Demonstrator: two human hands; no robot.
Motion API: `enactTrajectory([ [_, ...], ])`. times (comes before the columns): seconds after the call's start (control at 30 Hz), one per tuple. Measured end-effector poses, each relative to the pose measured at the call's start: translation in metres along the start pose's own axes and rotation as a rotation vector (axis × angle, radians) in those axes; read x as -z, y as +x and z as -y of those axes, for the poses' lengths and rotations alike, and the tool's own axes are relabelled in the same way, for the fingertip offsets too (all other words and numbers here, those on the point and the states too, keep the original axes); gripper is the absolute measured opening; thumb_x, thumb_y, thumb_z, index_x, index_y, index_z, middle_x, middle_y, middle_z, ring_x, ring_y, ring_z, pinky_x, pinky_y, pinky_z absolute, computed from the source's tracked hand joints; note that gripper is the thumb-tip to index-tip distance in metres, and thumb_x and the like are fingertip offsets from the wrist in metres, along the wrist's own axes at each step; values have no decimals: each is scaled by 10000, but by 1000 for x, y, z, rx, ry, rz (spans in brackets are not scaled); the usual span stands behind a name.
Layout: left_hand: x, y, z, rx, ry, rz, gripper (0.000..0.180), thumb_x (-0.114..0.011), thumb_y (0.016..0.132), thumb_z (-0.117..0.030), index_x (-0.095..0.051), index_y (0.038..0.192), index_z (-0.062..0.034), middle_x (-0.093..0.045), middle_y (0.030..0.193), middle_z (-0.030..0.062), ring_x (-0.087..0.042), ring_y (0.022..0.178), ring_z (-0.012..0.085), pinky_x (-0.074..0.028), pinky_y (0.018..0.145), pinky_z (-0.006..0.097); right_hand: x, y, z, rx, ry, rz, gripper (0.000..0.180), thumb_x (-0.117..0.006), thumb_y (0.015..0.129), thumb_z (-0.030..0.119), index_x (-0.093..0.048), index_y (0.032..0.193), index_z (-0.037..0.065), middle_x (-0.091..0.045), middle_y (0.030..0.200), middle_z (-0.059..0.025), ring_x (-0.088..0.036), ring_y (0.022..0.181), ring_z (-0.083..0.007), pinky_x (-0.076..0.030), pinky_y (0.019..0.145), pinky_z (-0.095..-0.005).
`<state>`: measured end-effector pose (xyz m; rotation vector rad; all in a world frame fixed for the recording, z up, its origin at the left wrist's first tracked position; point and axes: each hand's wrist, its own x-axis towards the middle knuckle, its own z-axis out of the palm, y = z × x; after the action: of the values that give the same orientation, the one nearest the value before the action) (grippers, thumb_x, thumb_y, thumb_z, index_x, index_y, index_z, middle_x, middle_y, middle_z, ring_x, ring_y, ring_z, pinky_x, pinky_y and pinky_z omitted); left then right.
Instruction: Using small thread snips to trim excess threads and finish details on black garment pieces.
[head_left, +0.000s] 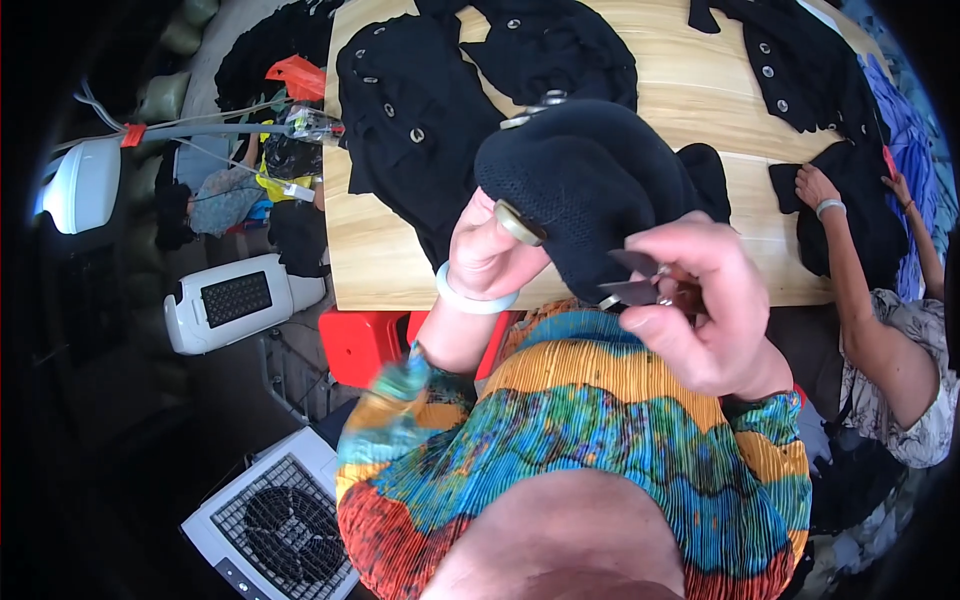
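Note:
A black knit garment (pixel 600 170) with large buttons hangs bunched up in front of me, above the table edge. My left hand (pixel 487 250) is closed on its left side, the thumb and fingers beside a pale round button (pixel 520 223). My right hand (pixel 710 305) grips a pair of thread snips (pixel 638 280), its fingers curled round the handle. The two dark blades stand apart and point left, close to the garment's lower right edge. Another small pale button edge shows just below the blades. I cannot tell whether the blades touch the cloth.
More black buttoned garments (pixel 405 110) lie across the wooden table (pixel 690 80). At the right a co-worker's hands (pixel 818 188) handle a black garment, beside blue cloth (pixel 905 150). Red stools (pixel 360 345), a white lamp (pixel 85 185) and a fan unit (pixel 285 525) stand left.

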<state>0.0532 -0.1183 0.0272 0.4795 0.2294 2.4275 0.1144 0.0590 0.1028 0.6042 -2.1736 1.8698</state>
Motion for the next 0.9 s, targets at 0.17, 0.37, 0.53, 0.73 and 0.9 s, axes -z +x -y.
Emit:
enactTrajectory([
  [0.17, -8, 4, 5, -34, 71, -78, 523, -621, 729, -118, -393, 1185, -3, -466, 1166, 119, -432, 1097, 252, -295, 952, 390, -9, 2, 1, -80, -83, -1, 268, -652, 700, 65, -508, 908, -24, -547, 748, -90, -563, 566, -114, -449, 471, -205],
  [0.37, -15, 10, 14, -27, 136, -204, 531, -618, 739, -139, -376, 1191, -1, -456, 1165, 111, -419, 1096, 238, -287, 958, 383, -5, 0, -8, -147, -105, -16, 266, -609, 735, 12, -489, 970, -21, -519, 797, -42, -468, 598, -40, -381, 514, -167],
  [0.53, -16, 11, 16, 38, 17, -209, 543, -626, 736, -155, -371, 1190, 0, -456, 1166, 109, -420, 1097, 236, -290, 963, 376, -4, 3, -11, -124, -120, -29, 263, -613, 730, 13, -494, 962, -23, -522, 775, -38, -480, 597, -45, -392, 521, -171],
  [0.73, -11, 9, 20, 30, -9, -164, 521, -618, 744, -154, -382, 1181, 2, -463, 1160, 108, -428, 1091, 237, -297, 958, 371, -6, 3, -13, -120, -111, -86, 228, -623, 706, 41, -513, 895, -22, -539, 757, -96, -565, 593, -156, -452, 484, -233],
  [0.9, -7, 11, 21, 53, 40, -148, 483, -612, 750, -153, -404, 1160, -3, -478, 1134, 99, -438, 1074, 226, -305, 950, 365, -4, 4, -16, -95, -122, -103, 230, -625, 699, 39, -515, 892, -24, -550, 777, -99, -567, 587, -160, -457, 488, -231],
])
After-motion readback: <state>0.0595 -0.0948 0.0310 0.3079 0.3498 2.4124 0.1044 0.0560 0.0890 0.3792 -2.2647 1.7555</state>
